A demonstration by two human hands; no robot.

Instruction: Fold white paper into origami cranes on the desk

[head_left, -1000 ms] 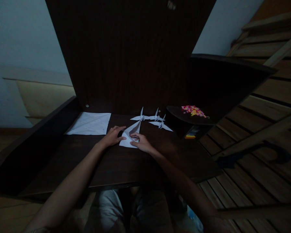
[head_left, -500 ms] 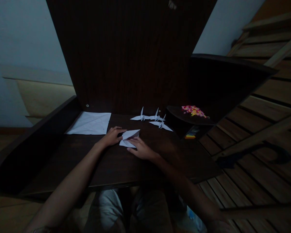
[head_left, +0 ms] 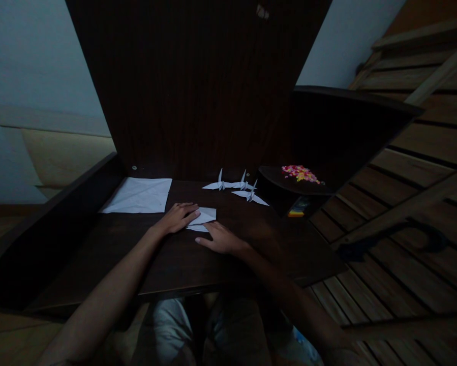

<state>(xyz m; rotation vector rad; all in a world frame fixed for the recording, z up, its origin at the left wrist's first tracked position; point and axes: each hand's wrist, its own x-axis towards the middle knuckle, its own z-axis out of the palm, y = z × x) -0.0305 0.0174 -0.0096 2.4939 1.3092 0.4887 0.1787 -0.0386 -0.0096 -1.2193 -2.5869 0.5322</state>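
A partly folded sheet of white paper (head_left: 206,215) lies on the dark wooden desk (head_left: 167,264) between my hands. My left hand (head_left: 179,217) rests over its left side, fingers stretched out and pressing on the upper layer. From the right, my right hand (head_left: 221,238) reaches under the raised flap; its fingertips are hidden by the paper, and its thumb sticks out to the left. Behind my hands stand three white origami cranes (head_left: 250,195) with wings spread. A larger creased white sheet (head_left: 139,195) lies flat to the left.
On a small corner shelf (head_left: 320,189) at the right is a pile of tiny pink, red and yellow pieces (head_left: 300,173). Below it, a yellow-edged item (head_left: 296,213) sits in the compartment. A raised side panel (head_left: 53,229) bounds the desk's left; wooden slats (head_left: 415,203) stand right.
The paper's upper flap has come down flatter toward my right hand. My left hand has moved further over the paper, and the view has shifted slightly.
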